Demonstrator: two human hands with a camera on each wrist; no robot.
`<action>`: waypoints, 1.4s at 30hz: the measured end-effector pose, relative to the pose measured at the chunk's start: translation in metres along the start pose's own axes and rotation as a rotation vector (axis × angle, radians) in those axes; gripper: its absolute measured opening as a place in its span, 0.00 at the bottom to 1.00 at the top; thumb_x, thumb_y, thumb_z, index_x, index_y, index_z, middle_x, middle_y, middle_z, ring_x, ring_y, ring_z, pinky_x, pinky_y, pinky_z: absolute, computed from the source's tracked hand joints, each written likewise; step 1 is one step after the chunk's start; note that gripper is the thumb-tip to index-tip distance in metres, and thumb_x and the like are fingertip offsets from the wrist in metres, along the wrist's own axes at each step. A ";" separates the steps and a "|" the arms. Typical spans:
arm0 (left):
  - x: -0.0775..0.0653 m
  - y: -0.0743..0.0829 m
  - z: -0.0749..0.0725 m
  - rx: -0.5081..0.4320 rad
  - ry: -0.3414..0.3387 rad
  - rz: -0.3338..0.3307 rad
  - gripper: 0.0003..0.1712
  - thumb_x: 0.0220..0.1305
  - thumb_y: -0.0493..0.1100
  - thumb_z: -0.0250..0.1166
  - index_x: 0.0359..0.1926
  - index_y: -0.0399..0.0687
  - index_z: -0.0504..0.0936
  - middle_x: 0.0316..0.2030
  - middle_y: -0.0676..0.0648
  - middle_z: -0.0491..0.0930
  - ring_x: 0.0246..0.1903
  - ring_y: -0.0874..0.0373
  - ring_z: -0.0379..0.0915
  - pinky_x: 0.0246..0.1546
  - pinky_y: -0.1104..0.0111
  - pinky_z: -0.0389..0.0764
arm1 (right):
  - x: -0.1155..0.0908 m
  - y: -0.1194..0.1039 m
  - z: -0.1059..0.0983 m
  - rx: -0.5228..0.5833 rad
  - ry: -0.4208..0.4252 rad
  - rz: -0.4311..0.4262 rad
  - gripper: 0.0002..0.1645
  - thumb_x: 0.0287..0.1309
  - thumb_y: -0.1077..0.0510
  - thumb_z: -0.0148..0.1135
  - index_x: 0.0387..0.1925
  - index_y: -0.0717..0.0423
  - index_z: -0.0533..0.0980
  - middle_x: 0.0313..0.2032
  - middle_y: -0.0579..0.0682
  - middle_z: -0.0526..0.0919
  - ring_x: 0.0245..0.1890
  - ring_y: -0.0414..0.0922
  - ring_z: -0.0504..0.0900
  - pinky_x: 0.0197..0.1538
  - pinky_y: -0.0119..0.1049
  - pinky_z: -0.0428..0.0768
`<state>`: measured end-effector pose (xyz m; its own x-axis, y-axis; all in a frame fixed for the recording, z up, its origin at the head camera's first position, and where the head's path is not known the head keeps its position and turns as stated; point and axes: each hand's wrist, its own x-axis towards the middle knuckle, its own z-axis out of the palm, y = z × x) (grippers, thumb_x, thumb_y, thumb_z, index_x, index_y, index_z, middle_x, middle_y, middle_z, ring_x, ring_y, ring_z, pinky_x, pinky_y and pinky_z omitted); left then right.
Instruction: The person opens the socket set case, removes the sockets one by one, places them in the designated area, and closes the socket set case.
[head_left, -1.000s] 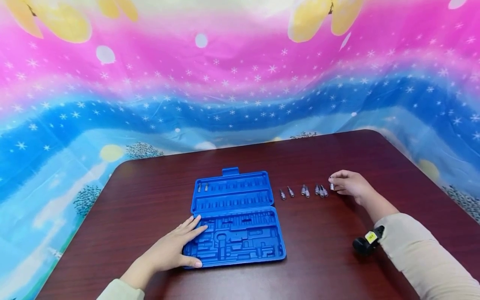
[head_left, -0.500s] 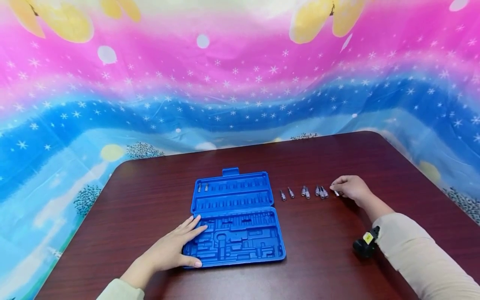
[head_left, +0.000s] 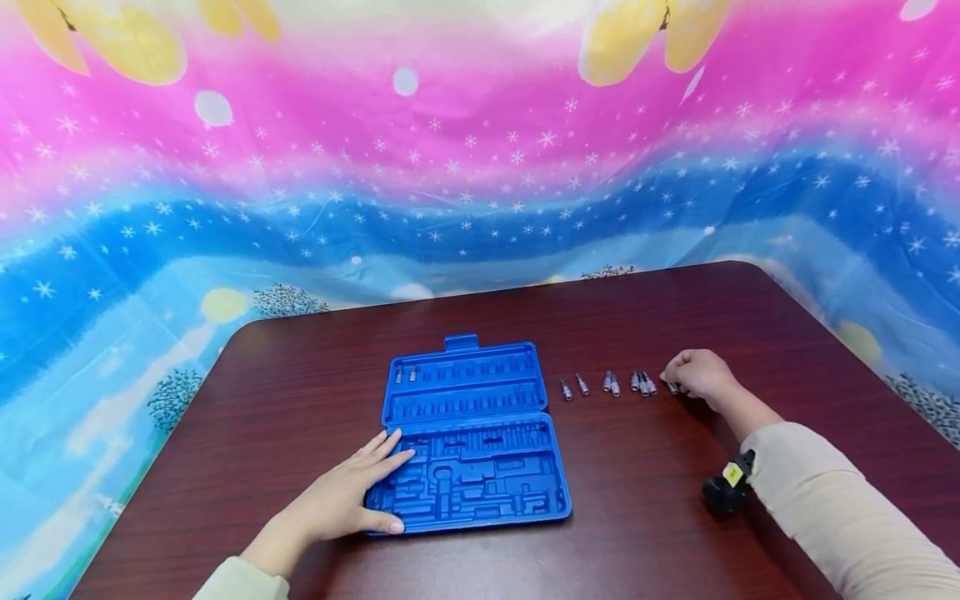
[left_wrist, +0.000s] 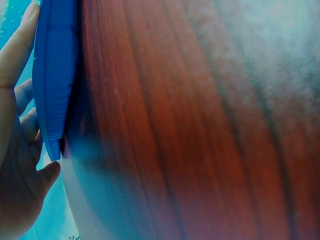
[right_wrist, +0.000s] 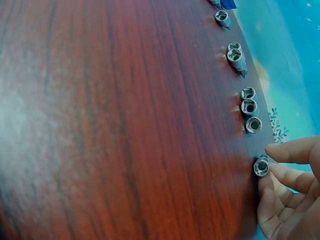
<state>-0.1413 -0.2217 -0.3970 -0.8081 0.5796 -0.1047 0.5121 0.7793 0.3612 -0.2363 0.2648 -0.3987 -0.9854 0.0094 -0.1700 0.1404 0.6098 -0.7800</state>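
Note:
My left hand (head_left: 333,496) rests with spread fingers on the left edge of an open blue plastic tool case (head_left: 561,471), also seen edge-on in the left wrist view (left_wrist: 55,75). Two small metal pieces (head_left: 406,375) sit in the lid's upper-left slots. At the right, my right hand (head_left: 703,375) holds a silver socket bit (right_wrist: 261,166) with its fingertips, low at the tabletop. Its round socket end faces the right wrist camera; the fingers partly hide the rest. To its left lies a group of three similar socket bits (head_left: 642,383).
Farther left lie a pair of socket bits (head_left: 611,383) and two single ones (head_left: 582,384), in a row towards the case. The dark red wooden table (head_left: 637,533) has rounded far corners. A patterned cloth (head_left: 465,192) hangs behind it.
My right hand has turned the socket bit from upright to lying over and lowered it to the tabletop, beside the group of three. The left hand and case have stayed put.

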 end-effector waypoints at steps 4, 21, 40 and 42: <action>0.000 -0.001 0.000 0.001 -0.003 0.000 0.49 0.41 0.73 0.53 0.63 0.54 0.59 0.64 0.46 0.47 0.63 0.49 0.37 0.52 0.49 0.59 | -0.002 -0.002 -0.001 0.001 -0.003 0.008 0.11 0.51 0.64 0.46 0.31 0.70 0.71 0.30 0.55 0.79 0.23 0.44 0.69 0.26 0.35 0.71; 0.002 -0.003 0.002 0.006 0.003 0.008 0.49 0.41 0.72 0.54 0.63 0.54 0.59 0.64 0.47 0.46 0.63 0.50 0.38 0.53 0.51 0.58 | -0.015 -0.009 -0.009 0.024 -0.005 0.031 0.18 0.58 0.58 0.46 0.42 0.72 0.67 0.41 0.65 0.73 0.35 0.51 0.73 0.36 0.41 0.74; -0.002 -0.006 0.007 0.039 0.016 0.030 0.48 0.43 0.73 0.52 0.63 0.55 0.57 0.65 0.48 0.46 0.63 0.50 0.37 0.56 0.51 0.51 | -0.020 -0.072 0.068 0.317 -0.183 -0.086 0.18 0.56 0.59 0.52 0.41 0.72 0.68 0.34 0.61 0.76 0.31 0.51 0.77 0.36 0.40 0.76; -0.002 -0.006 0.007 0.049 0.024 0.036 0.48 0.43 0.73 0.52 0.63 0.55 0.57 0.65 0.48 0.47 0.63 0.50 0.37 0.56 0.51 0.51 | -0.018 -0.080 0.081 0.368 -0.218 -0.092 0.18 0.56 0.59 0.52 0.41 0.72 0.69 0.34 0.61 0.77 0.31 0.51 0.77 0.36 0.40 0.76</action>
<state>-0.1407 -0.2260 -0.4052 -0.7952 0.6022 -0.0703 0.5541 0.7689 0.3189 -0.2218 0.1515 -0.3818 -0.9575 -0.2234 -0.1825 0.1172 0.2769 -0.9537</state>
